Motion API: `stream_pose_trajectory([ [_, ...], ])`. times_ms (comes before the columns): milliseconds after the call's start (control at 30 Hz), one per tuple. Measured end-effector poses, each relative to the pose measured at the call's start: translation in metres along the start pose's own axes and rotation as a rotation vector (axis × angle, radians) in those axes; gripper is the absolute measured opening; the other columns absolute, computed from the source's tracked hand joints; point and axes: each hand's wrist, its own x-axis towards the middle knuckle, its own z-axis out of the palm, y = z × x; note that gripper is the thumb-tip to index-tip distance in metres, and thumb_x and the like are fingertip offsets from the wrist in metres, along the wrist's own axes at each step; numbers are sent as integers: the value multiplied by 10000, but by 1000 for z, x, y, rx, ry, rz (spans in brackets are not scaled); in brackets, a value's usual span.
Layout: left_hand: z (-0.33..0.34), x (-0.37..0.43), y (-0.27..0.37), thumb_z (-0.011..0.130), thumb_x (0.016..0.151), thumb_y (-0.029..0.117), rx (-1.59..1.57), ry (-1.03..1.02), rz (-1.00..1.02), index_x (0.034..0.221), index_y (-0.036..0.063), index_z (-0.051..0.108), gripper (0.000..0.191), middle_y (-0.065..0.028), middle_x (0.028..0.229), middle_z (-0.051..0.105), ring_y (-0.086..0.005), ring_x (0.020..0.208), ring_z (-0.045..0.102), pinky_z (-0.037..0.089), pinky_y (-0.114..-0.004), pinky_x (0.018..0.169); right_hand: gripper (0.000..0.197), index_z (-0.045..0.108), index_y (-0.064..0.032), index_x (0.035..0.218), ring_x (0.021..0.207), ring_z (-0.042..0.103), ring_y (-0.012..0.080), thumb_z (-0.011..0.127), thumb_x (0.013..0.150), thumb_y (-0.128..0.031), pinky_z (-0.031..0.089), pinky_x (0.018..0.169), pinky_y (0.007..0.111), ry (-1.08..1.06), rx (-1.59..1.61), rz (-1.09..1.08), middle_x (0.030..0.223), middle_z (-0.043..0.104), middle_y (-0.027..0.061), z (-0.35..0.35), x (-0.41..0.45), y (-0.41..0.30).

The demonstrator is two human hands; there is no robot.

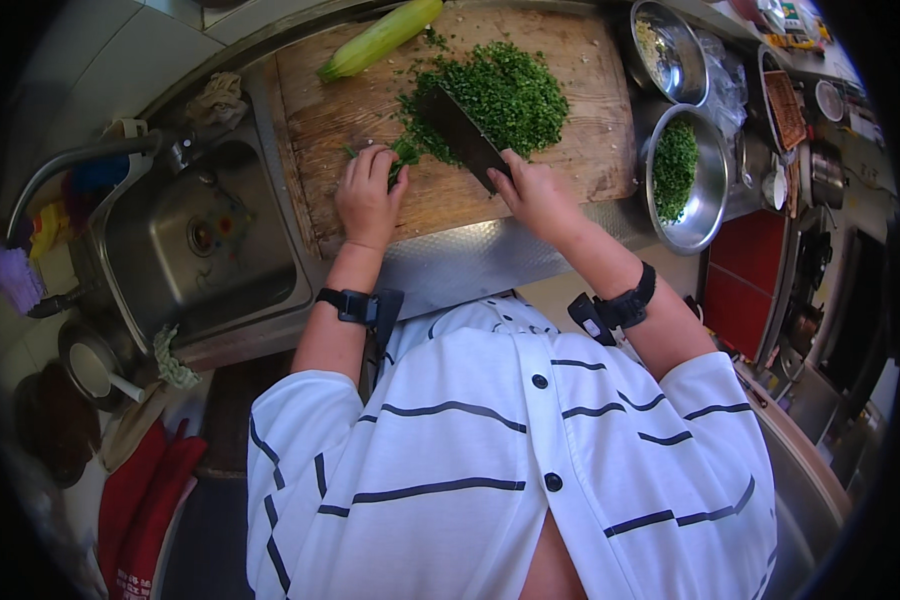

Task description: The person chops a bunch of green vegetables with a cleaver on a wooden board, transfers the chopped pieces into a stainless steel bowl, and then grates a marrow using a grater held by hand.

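My right hand [538, 193] grips a dark-bladed cleaver [459, 131] by its handle end. The blade slants up and left, its far end over the heap of finely chopped greens [514, 97] on a wooden cutting board [592, 75]. On the board's near left part, my left hand [366, 193] holds a small bunch of green leaves [403, 156] under curled fingers, apart from the blade. Along the board's far edge lies a pale green zucchini-like squash [381, 37]. A steel bowl [712, 202] to the right holds more chopped greens [673, 169].
Left of the board is a steel sink [195, 240] with a curved faucet [52, 161] and a crumpled cloth [217, 101] behind it. A second steel bowl [686, 64] with pale chopped bits stands at the far right, beside a clear plastic bag [722, 82]. A wicker basket [784, 109] sits farther right.
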Motion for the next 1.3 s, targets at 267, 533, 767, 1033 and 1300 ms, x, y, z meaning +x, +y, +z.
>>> stream_pose_trajectory([
  [267,8,-4,8,709,723,72,-16,2,-27,870,79,561,209,-72,977,592,-297,899,589,492,-378,735,221,521,-55,967,688,617,426,486,932,-271,489,621,520,-26,58,-88,704,626,230,42,29,-26],
  [533,1,-13,-6,693,707,48,-152,-133,349,880,70,570,213,-90,1007,592,-290,893,613,518,-363,729,248,539,-17,928,696,614,422,507,925,-263,491,620,498,45,191,-3,708,623,226,9,39,-25],
  [767,4,38,6,696,738,132,-11,-65,349,910,95,578,212,-71,1087,595,-250,972,599,521,-348,783,279,544,7,984,679,607,412,531,930,-267,468,600,478,80,261,62,700,613,229,-11,25,-6],
  [1033,3,18,-3,729,732,191,112,-7,155,921,99,595,250,-56,972,614,-245,956,574,499,-341,778,261,526,-42,1013,705,602,431,502,939,-291,464,629,514,34,197,44,718,615,227,-6,12,-6],
  [1300,13,13,8,747,734,235,-21,-55,-131,1006,58,601,356,-109,990,611,-304,973,565,482,-375,808,211,502,-66,1023,698,613,412,490,932,-256,475,623,521,-63,67,53,712,622,208,-3,19,-21],
])
